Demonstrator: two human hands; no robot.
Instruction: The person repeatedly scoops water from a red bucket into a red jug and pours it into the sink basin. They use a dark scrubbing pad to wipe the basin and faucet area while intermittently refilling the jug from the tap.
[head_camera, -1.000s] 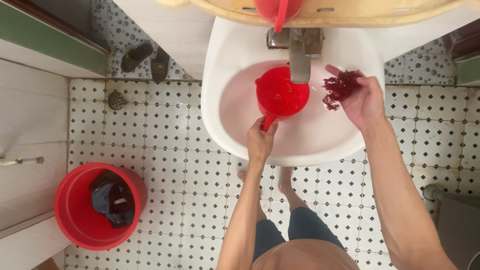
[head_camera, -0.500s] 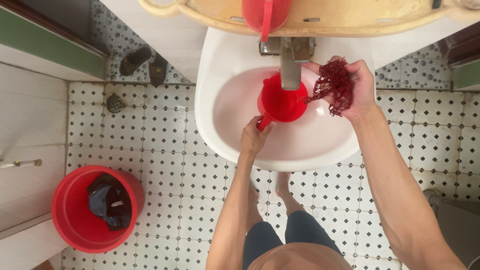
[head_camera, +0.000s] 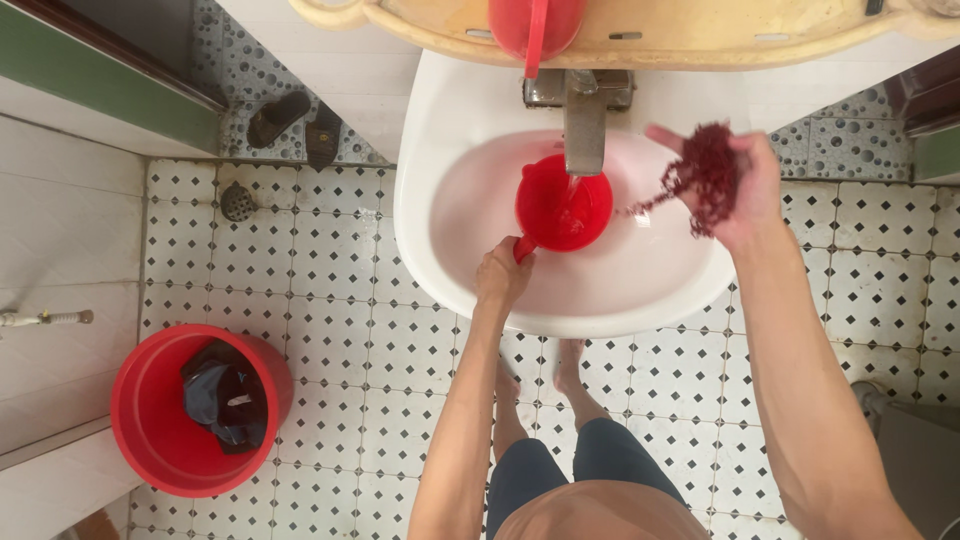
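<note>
Since half a second ago the right hand (head_camera: 745, 190) has drawn right, away from the tap (head_camera: 583, 125), and its dark red net (head_camera: 705, 175) now trails a loose strand toward the scoop (head_camera: 562, 208). Largest first: the white sink (head_camera: 440, 130) holds the red scoop under the tap; filling, it likely grows heavy, so the left hand (head_camera: 502, 277), fist closed on the handle at the near side, grips well. Soft, light and limp, the net sits bunched in loosely curled fingers.

I see a white floor (head_camera: 330, 300) of tiles with black diamond dots. On it stand a red bucket (head_camera: 150, 440) holding dark cloth (head_camera: 225, 395), a pair of dark sandals (head_camera: 298, 125), and a small round drain cover (head_camera: 238, 201).
</note>
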